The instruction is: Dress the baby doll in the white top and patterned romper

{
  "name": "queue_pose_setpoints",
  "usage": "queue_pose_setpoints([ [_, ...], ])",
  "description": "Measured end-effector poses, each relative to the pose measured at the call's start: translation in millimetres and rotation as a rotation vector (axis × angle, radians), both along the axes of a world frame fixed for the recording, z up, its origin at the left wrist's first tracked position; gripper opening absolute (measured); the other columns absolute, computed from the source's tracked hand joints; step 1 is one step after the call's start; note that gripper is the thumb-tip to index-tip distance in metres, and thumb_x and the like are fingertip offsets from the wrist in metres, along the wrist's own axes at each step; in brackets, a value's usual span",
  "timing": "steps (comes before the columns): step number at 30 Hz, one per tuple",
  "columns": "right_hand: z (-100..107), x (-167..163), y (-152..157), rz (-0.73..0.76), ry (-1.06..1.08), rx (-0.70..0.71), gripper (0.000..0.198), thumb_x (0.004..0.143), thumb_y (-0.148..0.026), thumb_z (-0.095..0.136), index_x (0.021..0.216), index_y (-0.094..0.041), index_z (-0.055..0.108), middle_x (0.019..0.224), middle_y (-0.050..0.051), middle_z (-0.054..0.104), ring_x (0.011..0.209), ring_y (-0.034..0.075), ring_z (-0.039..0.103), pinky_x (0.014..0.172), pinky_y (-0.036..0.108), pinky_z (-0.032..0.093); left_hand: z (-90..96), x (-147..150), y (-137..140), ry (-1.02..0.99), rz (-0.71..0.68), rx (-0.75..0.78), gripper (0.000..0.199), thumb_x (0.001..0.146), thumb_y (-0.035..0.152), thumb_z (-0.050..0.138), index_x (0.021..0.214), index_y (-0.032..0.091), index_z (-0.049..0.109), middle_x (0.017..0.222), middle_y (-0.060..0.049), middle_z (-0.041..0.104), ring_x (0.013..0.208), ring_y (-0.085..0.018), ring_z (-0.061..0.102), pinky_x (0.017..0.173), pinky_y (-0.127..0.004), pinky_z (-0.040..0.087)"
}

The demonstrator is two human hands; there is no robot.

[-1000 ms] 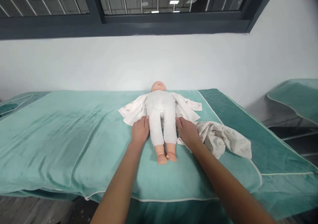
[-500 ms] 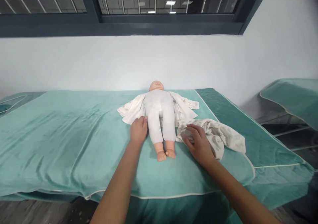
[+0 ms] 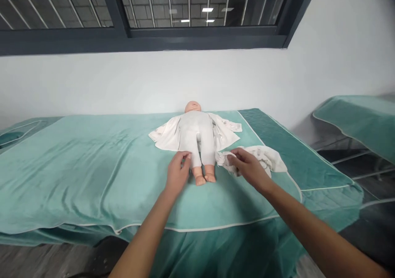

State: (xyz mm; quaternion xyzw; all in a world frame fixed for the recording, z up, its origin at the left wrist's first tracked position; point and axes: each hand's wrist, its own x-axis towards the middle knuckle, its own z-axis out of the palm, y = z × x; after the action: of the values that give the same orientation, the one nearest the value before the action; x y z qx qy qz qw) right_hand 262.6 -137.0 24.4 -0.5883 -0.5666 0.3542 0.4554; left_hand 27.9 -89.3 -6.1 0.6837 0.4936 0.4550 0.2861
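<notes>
A baby doll (image 3: 197, 136) lies face-up on the teal sheet (image 3: 92, 167), head toward the wall, an open printed jacket (image 3: 168, 134) spread beneath it. The left hand (image 3: 177, 173) rests loosely open, fingertips touching the doll's lower leg; the right hand (image 3: 248, 165) has pinched an edge of the crumpled printed garment (image 3: 265, 156) just beside the doll's feet — apparently the dressing step, cloth being gathered. The next move would likely call for opening that cloth out near the feet — whether it is trousers cannot be told.
</notes>
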Motion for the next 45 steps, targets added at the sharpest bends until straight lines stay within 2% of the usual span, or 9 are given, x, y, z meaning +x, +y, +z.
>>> queue_pose_setpoints([
  [3, 43.4, -15.1, -4.4, 0.038, 0.282, -0.009, 0.025, 0.078, -0.043, 0.068, 0.089, -0.022, 0.059, 0.063, -0.006, 0.052, 0.048, 0.009, 0.042, 0.044, 0.022, 0.032, 32.9, 11.3, -21.3, -0.219, -0.206, -0.116, 0.033, 0.094, 0.043, 0.051, 0.116, 0.020, 0.059, 0.110, -0.008, 0.068, 0.098, -0.020, 0.065, 0.091, -0.035, 0.049],
  [6, 89.4, -30.6, -7.0, 0.071, 0.467, 0.089, 0.024, 0.072, -0.032, 0.073, 0.089, -0.021, 0.061, 0.064, -0.006, 0.055, 0.053, 0.009, 0.050, 0.049, 0.021, 0.041, 72.9, 21.4, -39.6, -0.291, -0.356, 0.023, 0.047, 0.089, 0.041, 0.060, 0.132, 0.025, 0.049, 0.131, -0.009, 0.059, 0.114, -0.021, 0.060, 0.097, -0.035, 0.048],
  [10, 136.5, -45.2, -12.5, 0.213, 0.506, 0.257, 0.031, 0.077, -0.025, 0.067, 0.107, -0.025, 0.065, 0.081, -0.003, 0.064, 0.068, 0.011, 0.060, 0.062, 0.024, 0.051, 115.7, 27.0, -52.8, -0.172, -0.309, 0.291, 0.057, 0.079, 0.036, 0.073, 0.131, 0.029, 0.051, 0.139, -0.006, 0.052, 0.128, -0.024, 0.049, 0.103, -0.035, 0.044],
  [14, 157.7, -47.8, -18.5, 0.263, 0.460, 0.371, 0.024, 0.080, -0.021, 0.061, 0.103, -0.026, 0.069, 0.089, -0.002, 0.065, 0.073, 0.011, 0.061, 0.065, 0.026, 0.053, 138.7, 23.6, -56.5, -0.141, -0.187, 0.327, 0.031, 0.082, 0.035, 0.070, 0.108, 0.023, 0.059, 0.110, -0.003, 0.064, 0.104, -0.021, 0.060, 0.094, -0.035, 0.048],
  [19, 161.4, -38.4, -20.2, 0.213, 0.359, 0.412, 0.015, 0.080, -0.014, 0.058, 0.082, -0.020, 0.072, 0.079, -0.001, 0.063, 0.069, 0.011, 0.060, 0.059, 0.023, 0.049, 160.8, 9.7, -57.7, -0.186, -0.127, 0.316, 0.018, 0.084, 0.035, 0.067, 0.083, 0.020, 0.057, 0.080, 0.001, 0.060, 0.077, -0.014, 0.058, 0.074, -0.026, 0.048],
  [23, 158.9, -34.1, -20.5, 0.252, 0.378, 0.327, 0.013, 0.078, -0.015, 0.061, 0.084, -0.018, 0.072, 0.072, -0.001, 0.062, 0.061, 0.010, 0.056, 0.054, 0.023, 0.050, 173.9, 5.3, -59.5, -0.239, -0.174, 0.255, 0.016, 0.089, 0.033, 0.062, 0.083, 0.020, 0.055, 0.071, 0.003, 0.056, 0.065, -0.011, 0.054, 0.065, -0.024, 0.045],
  [31, 152.8, -40.2, -25.1, 0.313, 0.435, 0.352, 0.009, 0.082, -0.019, 0.063, 0.085, -0.020, 0.071, 0.092, 0.002, 0.067, 0.082, 0.015, 0.063, 0.072, 0.030, 0.056, 159.4, 13.8, -71.5, 0.068, -0.333, 0.095, 0.033, 0.084, 0.046, 0.065, 0.070, 0.018, 0.056, 0.069, 0.002, 0.055, 0.065, -0.013, 0.051, 0.057, -0.024, 0.040],
  [38, 138.7, -31.8, -23.6, 0.288, 0.007, 0.341, 0.017, 0.072, -0.030, 0.079, 0.067, -0.020, 0.066, 0.085, 0.001, 0.060, 0.080, 0.016, 0.056, 0.069, 0.029, 0.048, 160.4, 6.4, -57.9, -0.380, -0.362, -0.097, 0.028, 0.085, 0.046, 0.065, 0.082, 0.020, 0.056, 0.072, 0.002, 0.058, 0.064, -0.012, 0.057, 0.058, -0.023, 0.048],
  [45, 134.2, -33.6, -12.2, 0.249, 0.376, 0.264, 0.040, 0.085, -0.046, 0.067, 0.062, -0.022, 0.043, 0.061, -0.005, 0.043, 0.052, 0.009, 0.040, 0.049, 0.023, 0.034, 151.8, 2.4, -56.8, -0.165, -0.644, -0.393, 0.033, 0.075, 0.047, 0.076, 0.089, 0.019, 0.065, 0.085, -0.003, 0.069, 0.077, -0.019, 0.067, 0.062, -0.028, 0.052],
])
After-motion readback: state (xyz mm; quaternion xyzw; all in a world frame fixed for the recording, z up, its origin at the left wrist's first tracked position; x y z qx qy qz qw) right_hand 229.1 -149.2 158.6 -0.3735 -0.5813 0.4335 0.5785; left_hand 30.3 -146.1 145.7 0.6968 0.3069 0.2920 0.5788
